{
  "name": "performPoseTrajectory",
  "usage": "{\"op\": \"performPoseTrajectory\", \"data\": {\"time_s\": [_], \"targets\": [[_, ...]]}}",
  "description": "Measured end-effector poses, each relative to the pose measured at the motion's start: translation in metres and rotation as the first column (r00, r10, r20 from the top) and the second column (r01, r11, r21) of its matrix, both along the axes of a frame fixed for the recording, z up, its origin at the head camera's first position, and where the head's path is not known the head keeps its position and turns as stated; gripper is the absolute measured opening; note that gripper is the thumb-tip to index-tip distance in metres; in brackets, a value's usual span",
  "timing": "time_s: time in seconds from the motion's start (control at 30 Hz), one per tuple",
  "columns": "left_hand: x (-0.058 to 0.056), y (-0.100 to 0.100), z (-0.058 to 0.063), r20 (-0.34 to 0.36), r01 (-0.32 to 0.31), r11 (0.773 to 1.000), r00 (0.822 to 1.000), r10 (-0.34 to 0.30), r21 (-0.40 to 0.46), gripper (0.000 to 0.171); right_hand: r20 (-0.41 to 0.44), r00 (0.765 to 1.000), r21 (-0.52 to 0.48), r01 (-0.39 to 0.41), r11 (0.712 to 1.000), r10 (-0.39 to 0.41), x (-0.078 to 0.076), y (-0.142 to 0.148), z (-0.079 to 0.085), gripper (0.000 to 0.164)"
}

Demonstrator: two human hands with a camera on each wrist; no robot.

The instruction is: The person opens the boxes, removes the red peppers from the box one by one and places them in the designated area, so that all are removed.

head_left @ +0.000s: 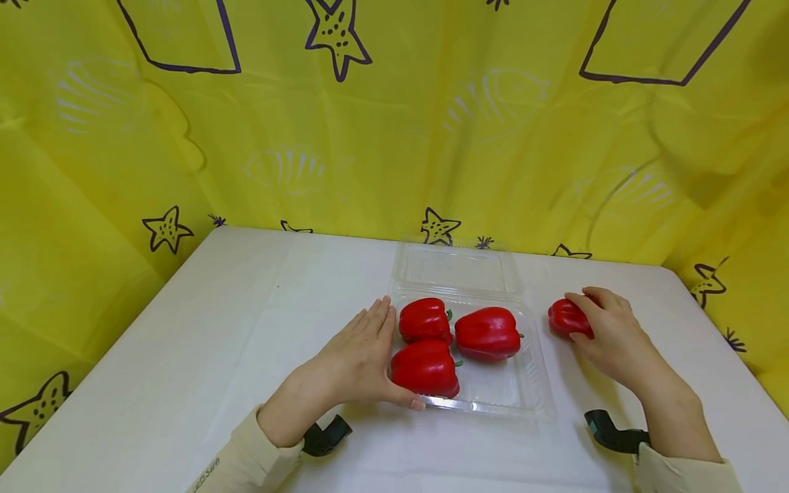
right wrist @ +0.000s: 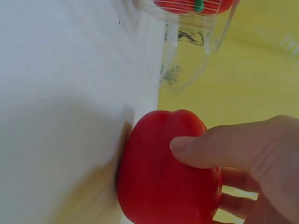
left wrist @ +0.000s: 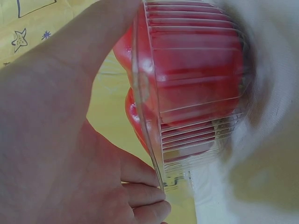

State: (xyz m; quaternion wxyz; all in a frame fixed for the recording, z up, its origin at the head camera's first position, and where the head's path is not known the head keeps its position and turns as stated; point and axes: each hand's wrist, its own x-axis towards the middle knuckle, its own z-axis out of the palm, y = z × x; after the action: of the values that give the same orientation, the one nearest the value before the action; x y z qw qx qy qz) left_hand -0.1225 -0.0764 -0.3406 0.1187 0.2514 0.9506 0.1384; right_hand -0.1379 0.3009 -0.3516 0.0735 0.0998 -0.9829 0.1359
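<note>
A clear plastic clamshell box (head_left: 535, 383) lies on the white table with its lid (head_left: 456, 269) folded back. Inside are three red bell peppers, one at the back left (head_left: 424, 319), one at the front left (head_left: 424, 370) and one on the right (head_left: 488, 333). Along the box's left rim rests my left hand (head_left: 354, 359), fingers straight, thumb at the front edge. To the right of the box, my right hand (head_left: 616, 335) grips a fourth bell pepper (right wrist: 163, 172) between thumb and fingers. That pepper appears to touch the table or sit just off it.
The white table (head_left: 246, 342) extends to both sides of the box. A yellow curtain (head_left: 382, 137) with drawn stars and fish hangs behind and along the sides. Black camera mounts (head_left: 327, 436) sit at both wrists.
</note>
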Motion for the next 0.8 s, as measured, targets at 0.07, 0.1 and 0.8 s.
{"op": "performPoseTrajectory", "data": {"time_s": [0.07,0.1,0.8], "targets": [[0.0,0.0,0.0,0.005,-0.003,1.0,1.0,0.003,0.002,0.133,-0.004,1.0,0.017,0.002,1.0,-0.002,0.0,0.0,0.0,0.061],[0.0,0.0,0.0,0.006,-0.003,1.0,1.0,0.003,0.003,0.133,-0.007,1.0,0.025,0.002,1.0,-0.002,0.0,0.0,0.0,0.061],[-0.001,0.001,0.0,0.01,-0.006,1.0,1.0,0.006,0.0,0.133,-0.102,0.994,-0.009,-0.029,1.0,0.028,0.005,-0.008,0.013,0.058]]}}
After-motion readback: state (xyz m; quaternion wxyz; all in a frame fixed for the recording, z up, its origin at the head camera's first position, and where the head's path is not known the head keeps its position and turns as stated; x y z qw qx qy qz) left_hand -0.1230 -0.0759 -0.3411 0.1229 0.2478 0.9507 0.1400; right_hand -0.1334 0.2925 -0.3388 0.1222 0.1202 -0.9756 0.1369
